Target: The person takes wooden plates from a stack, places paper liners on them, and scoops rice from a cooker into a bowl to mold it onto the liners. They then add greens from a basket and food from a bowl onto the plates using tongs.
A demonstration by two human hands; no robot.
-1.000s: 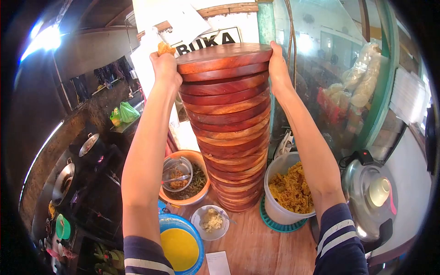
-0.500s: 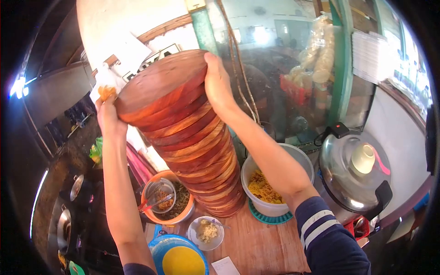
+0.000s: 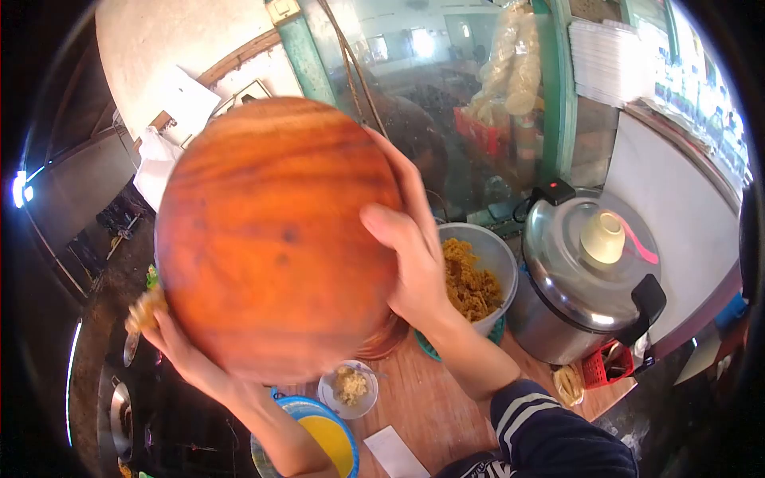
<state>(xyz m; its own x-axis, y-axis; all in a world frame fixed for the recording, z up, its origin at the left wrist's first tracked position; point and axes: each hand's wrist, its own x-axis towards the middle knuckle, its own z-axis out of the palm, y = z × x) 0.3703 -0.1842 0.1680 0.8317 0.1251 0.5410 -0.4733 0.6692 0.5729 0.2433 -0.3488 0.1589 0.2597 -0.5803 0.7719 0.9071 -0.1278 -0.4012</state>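
Observation:
A round reddish-brown wooden plate (image 3: 279, 239) is tilted up with its broad face towards me. My right hand (image 3: 414, 259) grips its right edge, thumb on the face and fingers behind. My left hand (image 3: 187, 350) is at the lower left edge, its fingers partly hidden by the plate. A blurred orange-beige bundle (image 3: 147, 311) sits at that hand's fingers; I cannot make out its kind. Behind the plate, only the foot of the wooden plate stack (image 3: 384, 341) shows on the table. How many plates I hold is hidden.
On the wooden table (image 3: 438, 422) stand a small bowl of chopped pale food (image 3: 351, 389), a blue tub of yellow liquid (image 3: 331, 438), a white paper (image 3: 394, 452) and a bucket of yellow-orange food (image 3: 474, 279). A large metal cooker (image 3: 550, 279) and red basket (image 3: 606, 365) are on the right.
From the top of the tall stack, the wooden plate has come towards me and tipped so its face shows. Both hands moved down with it, and the view turned slightly right.

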